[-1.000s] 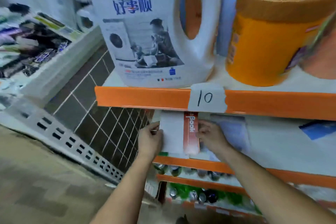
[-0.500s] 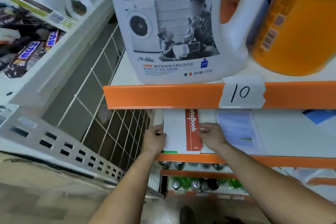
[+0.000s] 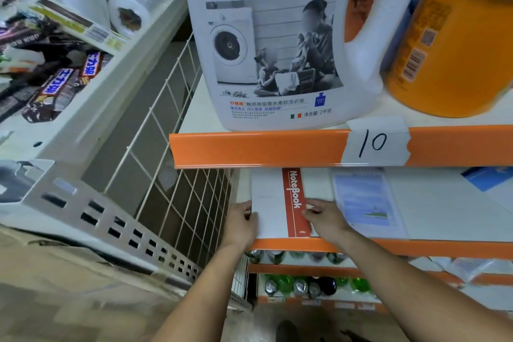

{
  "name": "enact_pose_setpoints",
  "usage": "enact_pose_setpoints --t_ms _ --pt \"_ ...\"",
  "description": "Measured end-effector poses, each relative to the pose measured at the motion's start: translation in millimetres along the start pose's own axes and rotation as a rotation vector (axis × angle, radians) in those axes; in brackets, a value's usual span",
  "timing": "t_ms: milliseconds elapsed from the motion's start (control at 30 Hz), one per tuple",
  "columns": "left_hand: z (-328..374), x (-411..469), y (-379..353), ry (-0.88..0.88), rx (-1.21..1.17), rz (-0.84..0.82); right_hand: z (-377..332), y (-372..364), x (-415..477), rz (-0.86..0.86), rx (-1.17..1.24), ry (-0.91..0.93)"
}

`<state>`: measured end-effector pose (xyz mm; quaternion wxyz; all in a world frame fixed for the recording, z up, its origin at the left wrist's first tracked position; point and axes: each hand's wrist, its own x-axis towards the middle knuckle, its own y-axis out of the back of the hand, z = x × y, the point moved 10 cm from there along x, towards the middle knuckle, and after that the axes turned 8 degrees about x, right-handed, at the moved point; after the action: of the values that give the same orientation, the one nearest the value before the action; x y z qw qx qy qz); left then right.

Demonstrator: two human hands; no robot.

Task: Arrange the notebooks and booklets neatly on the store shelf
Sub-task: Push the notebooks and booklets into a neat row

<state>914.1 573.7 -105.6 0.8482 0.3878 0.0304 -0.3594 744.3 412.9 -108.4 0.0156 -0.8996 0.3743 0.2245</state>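
Observation:
A white notebook with a red "NoteBook" band lies flat at the left end of the lower store shelf. My left hand grips its left edge, thumb on the cover. My right hand holds its right edge beside the red band, fingers curled onto it. A pale blue booklet lies flat just to the right, partly under my right hand. Another blue booklet corner shows at the far right of the shelf.
Above, the orange-edged shelf carries a big white detergent jug, an orange container and a "10" tag. A white wire rack stands left. Bottles fill the shelves below. Snack bars lie far left.
The view has moved closer and tilted down. Both hands stay on the notebook's edges, and the notebook sits squarer against the shelf's left end and front lip.

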Motion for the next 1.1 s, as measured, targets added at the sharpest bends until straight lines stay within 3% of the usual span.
enact_pose_setpoints --t_ms 67,200,300,400,867,1100 --pt "-2.0 -2.5 -3.3 -0.013 0.017 -0.035 2.4 -5.5 -6.0 -0.064 -0.002 0.002" --pt "-2.4 -15.5 -11.4 -0.091 0.060 -0.132 8.0 -11.3 -13.3 -0.185 -0.279 0.063" --pt "-6.7 -21.5 -16.4 -0.140 0.132 -0.215 12.5 -16.7 -17.4 -0.262 -0.337 0.056" --pt "-1.7 -24.8 -14.5 -0.208 0.145 -0.216 11.9 -16.0 -16.6 -0.214 -0.344 0.055" --pt "-3.8 -26.9 -9.9 -0.177 0.173 -0.159 16.1 -12.1 -9.1 -0.179 -0.273 0.061" --pt "-4.8 -31.4 -10.9 -0.197 0.208 -0.126 17.7 -4.2 -4.9 -0.066 -0.242 0.109"
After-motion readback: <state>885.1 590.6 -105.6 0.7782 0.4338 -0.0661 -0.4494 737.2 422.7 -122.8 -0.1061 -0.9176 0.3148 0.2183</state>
